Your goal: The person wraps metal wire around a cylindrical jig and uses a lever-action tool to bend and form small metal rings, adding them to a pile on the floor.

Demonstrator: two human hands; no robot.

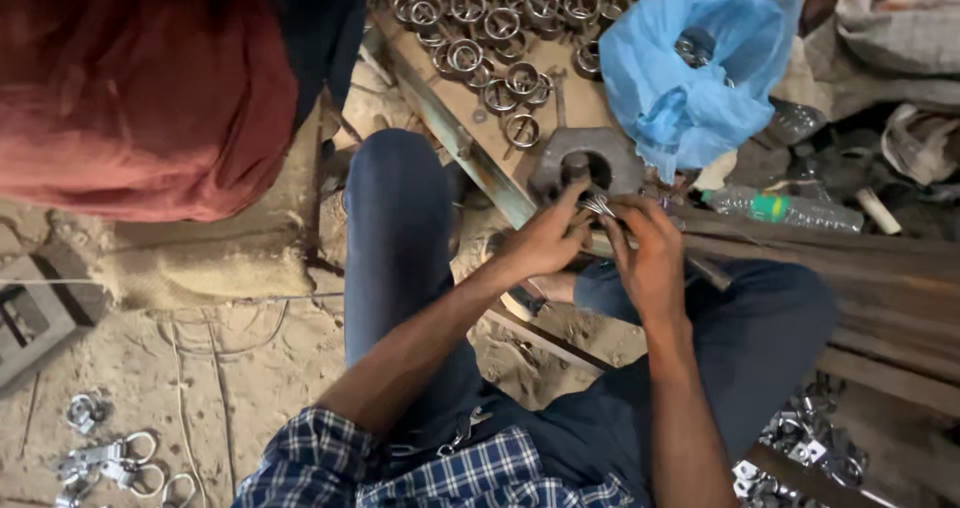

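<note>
- Head view, hands: left hand (545, 240) and right hand (645, 258) meet just in front of a dark hexagonal metal block (585, 163) with a round hole in it. Between the fingertips sits a small bundle of thin wire pieces (598, 205), pinched from both sides; both hands are closed on it, the left thumb and forefinger at its near end, the right fingers curled round the other side.
- Head view, progress: beyond the block, a wooden board (500, 138) carries many finished-looking metal rings (500, 28) laid in loose rows, which suggests a good share of the work is already turned out. A blue plastic bag (690, 68) beside them holds more metal parts, and a heap of small silver pieces (800, 448) lies by the right knee, so I judge that plenty is left to do.
- Head view, surface: the person sits low, knees in dark trousers spread around the work, over a sandy dirt floor (240, 368). Rusty steel bars (850, 258) run across at the right. Loose ring clips (110, 463) lie on the sand at lower left.
- Head view, room: a cluttered workshop corner, with a plastic bottle (785, 210) lying by the bag, sacking (200, 258) on the ground, and a second person in a red garment (140, 88) crouched close at upper left.
</note>
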